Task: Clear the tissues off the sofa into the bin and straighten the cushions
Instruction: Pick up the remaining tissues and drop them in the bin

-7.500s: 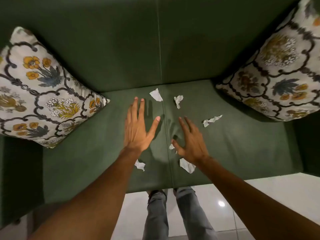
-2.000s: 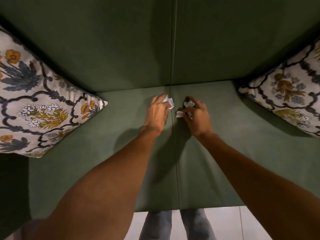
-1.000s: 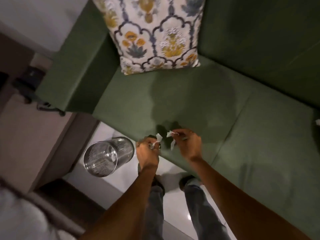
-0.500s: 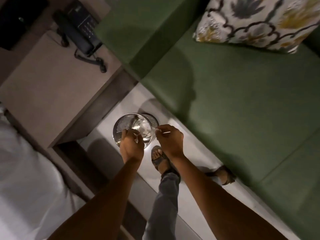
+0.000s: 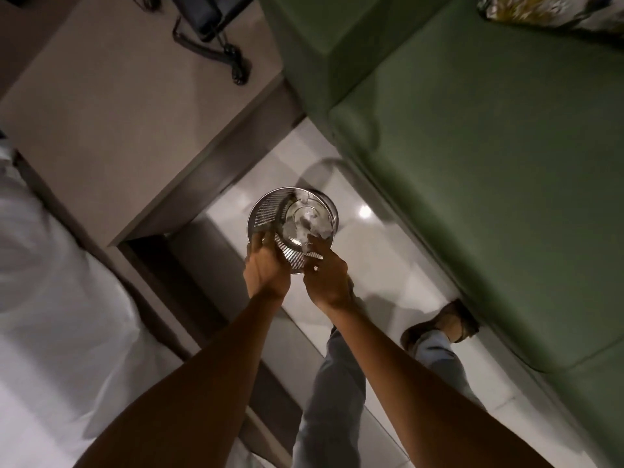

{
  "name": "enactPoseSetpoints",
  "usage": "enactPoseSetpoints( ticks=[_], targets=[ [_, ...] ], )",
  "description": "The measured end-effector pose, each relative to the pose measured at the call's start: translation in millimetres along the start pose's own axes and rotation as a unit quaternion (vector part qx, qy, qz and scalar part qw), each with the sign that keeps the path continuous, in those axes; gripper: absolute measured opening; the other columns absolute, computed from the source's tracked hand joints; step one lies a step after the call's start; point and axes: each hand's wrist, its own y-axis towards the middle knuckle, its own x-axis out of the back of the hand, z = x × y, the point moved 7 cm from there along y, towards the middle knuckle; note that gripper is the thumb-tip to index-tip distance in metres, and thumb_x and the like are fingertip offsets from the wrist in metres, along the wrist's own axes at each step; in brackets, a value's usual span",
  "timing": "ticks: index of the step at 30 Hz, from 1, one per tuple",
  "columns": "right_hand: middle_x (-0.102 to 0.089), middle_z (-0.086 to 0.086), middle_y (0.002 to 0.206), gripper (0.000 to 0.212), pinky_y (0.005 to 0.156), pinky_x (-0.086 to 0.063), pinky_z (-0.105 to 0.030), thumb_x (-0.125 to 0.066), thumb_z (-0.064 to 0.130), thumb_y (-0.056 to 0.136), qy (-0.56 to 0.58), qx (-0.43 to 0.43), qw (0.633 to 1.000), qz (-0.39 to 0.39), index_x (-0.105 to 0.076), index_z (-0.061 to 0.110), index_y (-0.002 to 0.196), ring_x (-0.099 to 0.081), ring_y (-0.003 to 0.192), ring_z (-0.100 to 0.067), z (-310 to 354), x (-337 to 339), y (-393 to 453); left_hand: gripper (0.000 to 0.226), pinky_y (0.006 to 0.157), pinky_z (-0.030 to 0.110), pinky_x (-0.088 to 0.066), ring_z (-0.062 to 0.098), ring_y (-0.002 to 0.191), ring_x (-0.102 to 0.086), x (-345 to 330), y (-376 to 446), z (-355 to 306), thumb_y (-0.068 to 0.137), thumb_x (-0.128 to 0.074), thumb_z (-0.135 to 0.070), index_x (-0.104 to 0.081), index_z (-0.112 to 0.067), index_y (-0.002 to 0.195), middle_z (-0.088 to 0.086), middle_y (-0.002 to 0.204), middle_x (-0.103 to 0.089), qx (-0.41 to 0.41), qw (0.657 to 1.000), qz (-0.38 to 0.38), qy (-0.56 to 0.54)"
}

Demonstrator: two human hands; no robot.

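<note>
Both hands, left hand (image 5: 266, 265) and right hand (image 5: 326, 275), are held loosely spread over the bin (image 5: 293, 228), nothing seen gripped; tissues (image 5: 309, 222) lie inside. Rim could get knocked, so the light bin tips onto the floor (image 5: 378, 251).

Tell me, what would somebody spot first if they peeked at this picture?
Probably the shiny metal bin on the pale floor in the middle, with white tissues lying at its bottom. Right over its near rim hover the left hand and the right hand, fingers loose. After that, the big green sofa filling the right side, and the dark telephone on the table at the top.
</note>
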Motion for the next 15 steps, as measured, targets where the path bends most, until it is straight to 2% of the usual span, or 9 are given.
enactPoseSetpoints(
  ticks=[1,4,6,7,10,13,15],
  targets=[
    [-0.076,-0.02,0.133,0.05,0.107,-0.055,-0.025,-0.058,-0.021,0.088,0.006,0.002,1.0,-0.015,-0.071,-0.004,0.133,-0.073,0.125,-0.035,-1,4,-2,0.054,0.106,0.062,-0.05,0.043,0.139,-0.05,0,-1,-3,0.1,-0.054,-0.009,-0.051,-0.018,0.153,0.009,0.16,-0.047,-0.004,1.0,0.0,-0.006],
    [-0.08,-0.016,0.124,0.043,0.096,-0.062,-0.029,-0.058,-0.018,0.09,0.031,-0.011,0.999,-0.019,-0.075,-0.001,0.126,-0.079,0.11,-0.034,-8,23,-6,0.048,0.108,0.059,-0.048,0.042,0.139,-0.048,4,-5,-19,0.102,-0.051,-0.005,-0.055,-0.011,0.149,0.018,0.149,-0.053,-0.025,0.999,-0.016,-0.02],
    [-0.081,-0.012,0.124,0.036,0.092,-0.062,-0.018,-0.063,-0.012,0.094,0.004,-0.012,1.0,-0.01,-0.077,0.003,0.124,-0.08,0.106,-0.028,-9,37,-7,0.045,0.112,0.055,-0.045,0.043,0.135,-0.049,8,-8,-33,0.104,-0.051,-0.007,-0.055,-0.007,0.149,0.021,0.146,-0.056,-0.049,0.998,-0.027,-0.023],
    [-0.082,-0.01,0.122,0.033,0.09,-0.062,-0.017,-0.064,-0.01,0.095,-0.007,-0.011,1.0,-0.015,-0.078,0.005,0.122,-0.08,0.104,-0.026,-9,47,-6,0.045,0.115,0.054,-0.043,0.043,0.134,-0.049,10,-10,-42,0.105,-0.051,-0.009,-0.054,-0.007,0.15,0.021,0.146,-0.056,-0.062,0.997,-0.035,-0.021],
    [-0.082,-0.006,0.116,0.031,0.088,-0.067,-0.032,-0.065,-0.008,0.096,0.022,-0.019,0.998,-0.058,-0.079,0.011,0.116,-0.079,0.098,-0.022,-3,84,-10,0.046,0.12,0.052,-0.037,0.042,0.136,-0.048,15,-18,-75,0.109,-0.05,-0.019,-0.05,-0.012,0.154,0.018,0.153,-0.054,-0.096,0.994,-0.045,-0.01],
    [-0.082,-0.002,0.118,0.031,0.086,-0.068,-0.03,-0.067,-0.004,0.097,0.034,-0.003,0.996,-0.085,-0.078,0.016,0.118,-0.078,0.098,-0.017,9,123,-10,0.048,0.12,0.052,-0.036,0.042,0.142,-0.046,17,-28,-114,0.111,-0.049,-0.029,-0.049,-0.009,0.154,0.019,0.156,-0.052,-0.122,0.991,-0.053,-0.004],
    [-0.081,-0.004,0.121,0.033,0.086,-0.069,-0.037,-0.067,-0.004,0.096,0.069,0.0,0.993,-0.096,-0.076,0.015,0.122,-0.079,0.1,-0.019,13,153,-9,0.051,0.122,0.054,-0.037,0.041,0.145,-0.044,16,-36,-144,0.112,-0.048,-0.036,-0.048,-0.011,0.156,0.017,0.157,-0.052,-0.145,0.988,-0.056,-0.003]
  ],
)
